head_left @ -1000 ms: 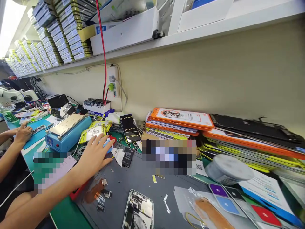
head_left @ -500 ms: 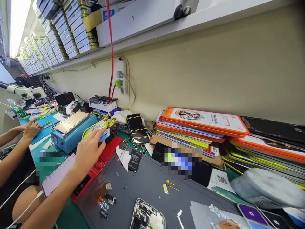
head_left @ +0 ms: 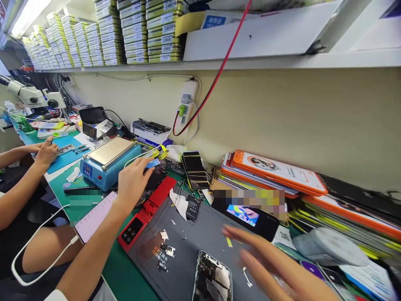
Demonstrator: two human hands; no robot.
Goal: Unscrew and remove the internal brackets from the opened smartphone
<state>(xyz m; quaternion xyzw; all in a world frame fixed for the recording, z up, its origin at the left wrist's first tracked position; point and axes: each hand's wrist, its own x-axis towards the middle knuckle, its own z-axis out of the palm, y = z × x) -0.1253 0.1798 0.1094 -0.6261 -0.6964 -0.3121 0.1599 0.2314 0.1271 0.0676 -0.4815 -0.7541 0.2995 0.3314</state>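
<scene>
My left hand (head_left: 133,179) reaches over the red strip-shaped tool with a control panel (head_left: 133,230). Its fingers are closed on a small flat blue piece (head_left: 153,163), whose kind I cannot make out. Palm down at the right, my right hand (head_left: 278,267) has its fingers apart and slightly blurred, with nothing seen in it. Left of that hand lies an opened phone (head_left: 213,278) on the dark grey mat (head_left: 188,261), cut off by the lower edge. Small metal phone parts (head_left: 169,250) lie left of the phone. A black phone battery (head_left: 192,208) sits near the mat's upper edge.
A blue heating plate (head_left: 108,165) stands left of my left hand. A lit phone (head_left: 95,217) with a white cable lies near the bench edge. Stacked orange boxes (head_left: 278,171) line the wall. A co-worker's hand (head_left: 46,154) is at far left. Red-black wires (head_left: 216,79) hang above.
The view has swung, so the bench appears further right. My right hand has come in from the lower right. My left hand and the blue piece have moved slightly up and away.
</scene>
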